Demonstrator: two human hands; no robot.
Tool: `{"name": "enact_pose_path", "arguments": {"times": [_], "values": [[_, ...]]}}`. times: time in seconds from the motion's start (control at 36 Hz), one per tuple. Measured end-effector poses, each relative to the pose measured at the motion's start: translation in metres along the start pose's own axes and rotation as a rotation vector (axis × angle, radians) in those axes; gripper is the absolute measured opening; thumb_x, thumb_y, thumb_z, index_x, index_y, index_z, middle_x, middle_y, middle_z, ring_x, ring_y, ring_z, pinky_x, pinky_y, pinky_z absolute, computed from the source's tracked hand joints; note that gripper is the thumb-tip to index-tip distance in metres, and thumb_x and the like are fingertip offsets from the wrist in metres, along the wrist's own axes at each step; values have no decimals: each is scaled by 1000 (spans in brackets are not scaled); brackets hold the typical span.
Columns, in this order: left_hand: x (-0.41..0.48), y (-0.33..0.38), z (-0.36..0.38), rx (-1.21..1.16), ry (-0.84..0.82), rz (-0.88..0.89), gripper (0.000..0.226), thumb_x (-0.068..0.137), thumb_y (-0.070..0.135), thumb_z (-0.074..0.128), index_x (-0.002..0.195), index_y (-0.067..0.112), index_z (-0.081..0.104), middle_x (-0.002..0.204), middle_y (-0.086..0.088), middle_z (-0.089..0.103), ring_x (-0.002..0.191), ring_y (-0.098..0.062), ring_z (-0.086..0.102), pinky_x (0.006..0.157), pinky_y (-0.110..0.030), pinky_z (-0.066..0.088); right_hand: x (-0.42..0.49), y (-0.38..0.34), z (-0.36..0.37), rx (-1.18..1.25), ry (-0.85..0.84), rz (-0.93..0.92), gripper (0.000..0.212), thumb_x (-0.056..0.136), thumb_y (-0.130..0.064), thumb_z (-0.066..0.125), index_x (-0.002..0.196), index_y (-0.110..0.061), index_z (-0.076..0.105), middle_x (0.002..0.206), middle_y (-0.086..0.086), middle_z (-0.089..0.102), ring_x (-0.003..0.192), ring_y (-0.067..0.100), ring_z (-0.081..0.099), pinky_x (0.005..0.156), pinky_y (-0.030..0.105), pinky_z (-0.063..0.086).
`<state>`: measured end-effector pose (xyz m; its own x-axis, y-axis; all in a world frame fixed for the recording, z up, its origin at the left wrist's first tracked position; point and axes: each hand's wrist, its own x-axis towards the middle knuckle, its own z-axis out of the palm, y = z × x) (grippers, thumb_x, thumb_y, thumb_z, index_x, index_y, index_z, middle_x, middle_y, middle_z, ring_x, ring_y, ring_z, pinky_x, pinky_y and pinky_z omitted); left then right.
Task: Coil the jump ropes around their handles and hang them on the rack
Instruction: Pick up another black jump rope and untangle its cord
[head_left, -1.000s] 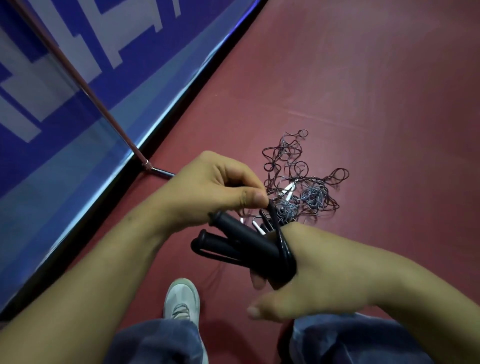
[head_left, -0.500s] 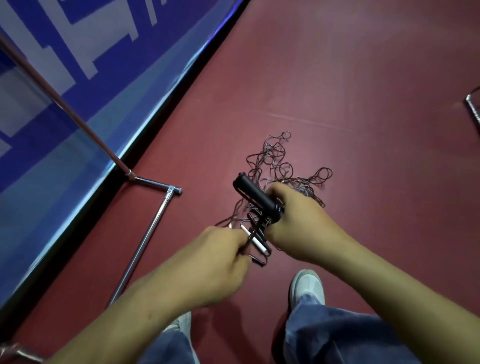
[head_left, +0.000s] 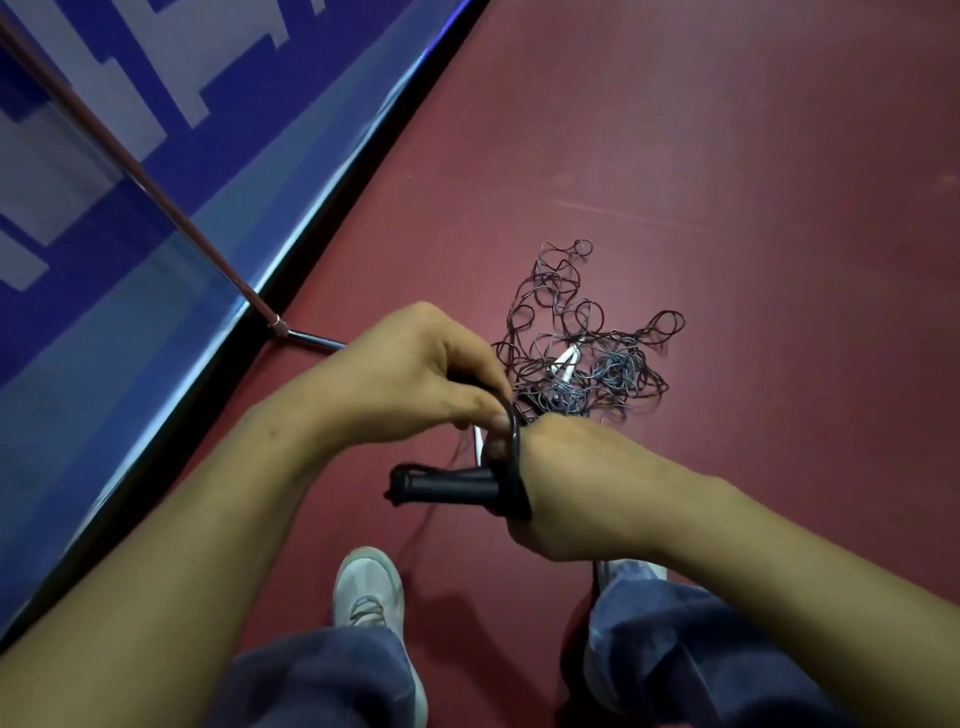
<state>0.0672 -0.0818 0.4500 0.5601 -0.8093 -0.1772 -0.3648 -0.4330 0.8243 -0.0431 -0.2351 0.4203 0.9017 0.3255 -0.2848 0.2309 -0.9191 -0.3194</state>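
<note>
The left hand (head_left: 400, 379), fingers (head_left: 467, 410) pinching thin black cord (head_left: 514, 431), has risen to eleven o'clock of black cylindrical handles (head_left: 447, 483) gripped by the right hand (head_left: 582, 483): likely another wrap.

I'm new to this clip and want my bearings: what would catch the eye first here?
At centre, the right hand grips black handles pointing left, while the left hand pinches the black rope looping over them. Just beyond, a tangle of thin ropes lies on the red floor. At left, a metal rack pole slants down before a blue banner.
</note>
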Motion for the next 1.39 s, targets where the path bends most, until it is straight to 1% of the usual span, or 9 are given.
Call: {"name": "enact_pose_path", "arguments": {"times": [0.25,0.36,0.5,0.61,0.78,0.97,1.17,1.31,1.39], "values": [[8,-31,21,-171,106,-182,26,86,2,62,61,8,65,54,-10,55,51,-16,49,55,-29,39,-8,8,-27,416,223,185,25,74,-30,77,85,-27,54,77,-5,62,65,19,62,60,47,55],[12,-24,42,-237,119,-150,54,98,39,58,49,18,51,46,0,51,46,-14,44,48,-23,36,-13,22,-33,595,317,253,52,73,-21,80,113,-33,50,79,-4,69,61,13,65,58,36,57],[10,-25,59,-216,8,-163,55,103,47,51,62,14,69,54,-4,63,54,-20,55,62,-34,44,-11,34,-33,905,469,191,48,75,-7,81,110,-33,62,77,-9,66,60,10,59,61,39,56],[1,-23,72,-62,-108,-200,48,106,47,42,99,11,74,60,4,63,58,-14,55,71,-37,49,-6,58,-34,745,563,360,30,73,-24,84,94,-29,64,74,-6,64,56,9,52,57,30,50],[-21,5,76,390,-87,-128,19,95,39,58,90,22,52,67,5,49,66,-21,52,64,-36,47,-2,70,-21,421,331,533,40,75,-58,79,86,-26,59,76,-3,62,70,16,58,60,32,46],[-24,19,36,568,121,118,15,93,42,62,90,28,66,60,8,50,58,-14,49,56,-33,43,-13,71,-24,413,-71,368,72,66,-91,52,103,-31,65,89,-3,71,82,14,68,79,40,58],[-14,17,16,472,141,444,10,77,32,83,81,24,78,68,11,69,62,0,59,59,-15,43,-22,31,-22,132,-254,126,48,68,-58,86,95,-37,52,81,-16,61,69,5,56,62,26,46],[-11,7,11,99,194,168,15,68,23,92,69,19,79,60,3,70,54,-16,62,53,-35,48,-29,0,-30,29,-110,-6,34,80,-47,76,85,-30,46,69,-7,51,56,7,44,49,23,32],[-4,-10,17,-240,212,0,19,69,23,88,57,22,74,51,1,59,48,-9,47,48,-24,37,-30,2,-44,307,-1,7,22,79,-33,76,89,-29,57,71,-4,61,60,10,56,54,32,48]]}}
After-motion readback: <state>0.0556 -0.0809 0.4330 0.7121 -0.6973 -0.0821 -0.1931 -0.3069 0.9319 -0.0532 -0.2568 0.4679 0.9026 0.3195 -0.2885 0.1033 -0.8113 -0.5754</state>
